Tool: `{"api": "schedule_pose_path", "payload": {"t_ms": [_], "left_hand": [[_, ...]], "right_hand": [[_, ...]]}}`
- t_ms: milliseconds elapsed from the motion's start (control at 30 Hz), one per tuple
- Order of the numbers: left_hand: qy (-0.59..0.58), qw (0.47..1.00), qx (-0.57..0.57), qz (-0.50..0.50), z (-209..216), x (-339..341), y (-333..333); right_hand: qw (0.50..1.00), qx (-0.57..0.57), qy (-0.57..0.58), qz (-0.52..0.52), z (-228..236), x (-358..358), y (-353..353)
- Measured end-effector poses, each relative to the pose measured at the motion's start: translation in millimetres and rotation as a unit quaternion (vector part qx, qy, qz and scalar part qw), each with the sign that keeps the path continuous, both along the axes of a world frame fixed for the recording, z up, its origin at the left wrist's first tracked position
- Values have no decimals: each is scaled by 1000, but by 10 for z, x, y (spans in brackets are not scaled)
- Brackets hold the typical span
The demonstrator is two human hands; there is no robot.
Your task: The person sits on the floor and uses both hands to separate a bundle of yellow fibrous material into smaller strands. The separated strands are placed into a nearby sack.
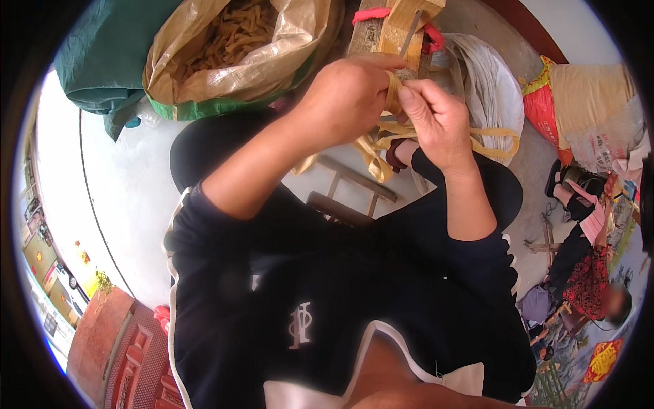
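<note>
Left grip: fingertips hidden; I cannot tell whether closed. Right grip: thumb and finger pinched on the yellow strip, which lies between the two grips, loose lengths trailing below. Risk, my judgement: an uneven pull could snarl those. Beyond, metal piece against wood block; drifting forward, I might scrape knuckles.

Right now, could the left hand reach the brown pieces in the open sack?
Probably yes: the sack gapes open near the left hand, with nothing visible blocking the brown pieces, though that hand seems busy with a yellow strip.
</note>
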State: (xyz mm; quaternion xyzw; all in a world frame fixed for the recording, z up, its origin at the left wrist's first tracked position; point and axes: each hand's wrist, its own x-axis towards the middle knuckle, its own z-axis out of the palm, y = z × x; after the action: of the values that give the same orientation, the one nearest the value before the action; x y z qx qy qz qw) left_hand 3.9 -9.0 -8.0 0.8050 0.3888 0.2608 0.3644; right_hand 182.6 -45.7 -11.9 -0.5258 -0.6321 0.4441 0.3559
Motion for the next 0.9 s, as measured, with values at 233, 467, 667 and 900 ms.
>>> {"api": "schedule_pose_path", "payload": {"t_ms": [233,467,667,900], "left_hand": [[-149,988,12,26,110,-22,31],[-273,909,-277,151,114,-134,137],[-324,819,-469,59,67,-4,31],[-348,825,-402,193,3,48,88]], "right_hand": [[984,-137,114,-28,33,72,73],[827,-319,463,22,-38,168,108],[842,-358,403,-30,17,8,67],[946,-175,245,-124,-33,208,136]]}}
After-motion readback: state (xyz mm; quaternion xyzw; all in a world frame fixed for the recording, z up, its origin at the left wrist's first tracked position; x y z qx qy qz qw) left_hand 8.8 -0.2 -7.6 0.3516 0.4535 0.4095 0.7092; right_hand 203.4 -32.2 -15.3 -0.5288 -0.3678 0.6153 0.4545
